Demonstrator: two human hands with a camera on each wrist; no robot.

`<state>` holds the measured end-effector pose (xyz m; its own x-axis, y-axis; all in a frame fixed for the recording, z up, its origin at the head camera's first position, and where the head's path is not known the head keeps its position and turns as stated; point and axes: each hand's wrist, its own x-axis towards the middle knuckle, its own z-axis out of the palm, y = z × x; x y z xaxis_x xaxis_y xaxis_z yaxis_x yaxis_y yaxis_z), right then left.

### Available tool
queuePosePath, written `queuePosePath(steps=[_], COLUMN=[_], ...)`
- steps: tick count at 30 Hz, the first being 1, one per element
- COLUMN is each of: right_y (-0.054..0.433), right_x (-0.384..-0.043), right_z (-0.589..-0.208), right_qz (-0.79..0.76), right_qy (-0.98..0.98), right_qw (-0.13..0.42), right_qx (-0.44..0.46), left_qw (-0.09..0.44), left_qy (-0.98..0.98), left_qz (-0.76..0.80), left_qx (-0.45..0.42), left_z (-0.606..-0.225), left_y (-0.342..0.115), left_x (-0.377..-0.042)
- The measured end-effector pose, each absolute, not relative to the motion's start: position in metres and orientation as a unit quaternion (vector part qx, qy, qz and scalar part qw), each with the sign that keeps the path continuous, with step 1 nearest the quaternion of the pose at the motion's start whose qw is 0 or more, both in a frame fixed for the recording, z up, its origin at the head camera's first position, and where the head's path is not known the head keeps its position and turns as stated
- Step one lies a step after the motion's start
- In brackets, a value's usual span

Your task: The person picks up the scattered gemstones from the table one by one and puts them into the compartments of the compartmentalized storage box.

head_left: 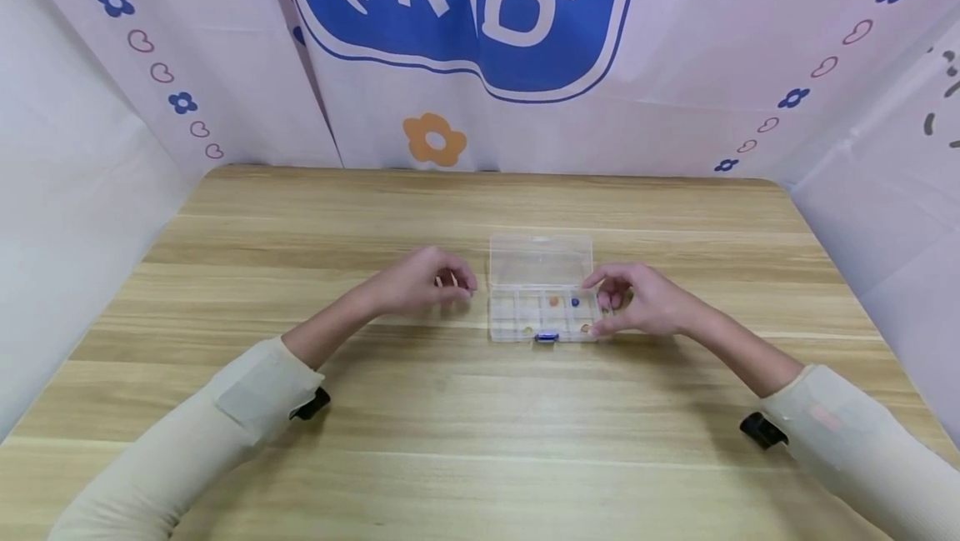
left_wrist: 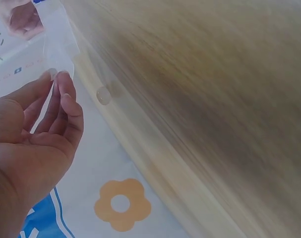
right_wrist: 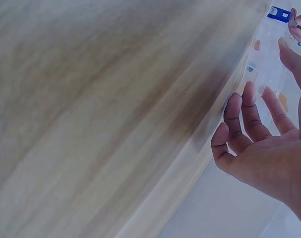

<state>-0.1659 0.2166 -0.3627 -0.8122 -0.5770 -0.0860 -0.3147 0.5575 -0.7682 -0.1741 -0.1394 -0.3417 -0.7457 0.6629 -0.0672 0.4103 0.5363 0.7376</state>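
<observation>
A clear plastic compartment box [head_left: 525, 340] lies with its lid [head_left: 542, 261] raised at the back. Small pieces lie in it: an orange one [head_left: 553, 302], a dark blue one [head_left: 575, 303], a reddish one [head_left: 586, 328] and a yellowish one [head_left: 528, 330]. My right hand [head_left: 651, 301] holds the box's right end between thumb and index finger, the other fingers bent. Just left of the box, my left hand [head_left: 420, 281] pinches a tiny translucent piece [left_wrist: 53, 73] between thumb and fingertips; its exact kind is too small to tell.
The wood-grain table [head_left: 465, 433] extends around the box. A blue latch [head_left: 547, 338] marks the box's front edge. In the left wrist view a small clear round thing [left_wrist: 103, 95] shows near the table's edge. Printed white cloth [head_left: 600, 132] hangs behind the table.
</observation>
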Motion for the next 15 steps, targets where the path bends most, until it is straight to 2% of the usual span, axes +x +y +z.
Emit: queuePosePath(steps=[15], right_y=[0.2170], right_x=[-0.1655], right_z=[-0.3618], right_qz=[-0.398], right_qy=[0.864], right_qw=[0.167], right_qx=[-0.261], left_qw=[0.171], left_qy=[0.847], left_qz=[0.394], left_qx=[0.312], left_z=[-0.3402], left_y=[-0.1345], left_x=[-0.1750])
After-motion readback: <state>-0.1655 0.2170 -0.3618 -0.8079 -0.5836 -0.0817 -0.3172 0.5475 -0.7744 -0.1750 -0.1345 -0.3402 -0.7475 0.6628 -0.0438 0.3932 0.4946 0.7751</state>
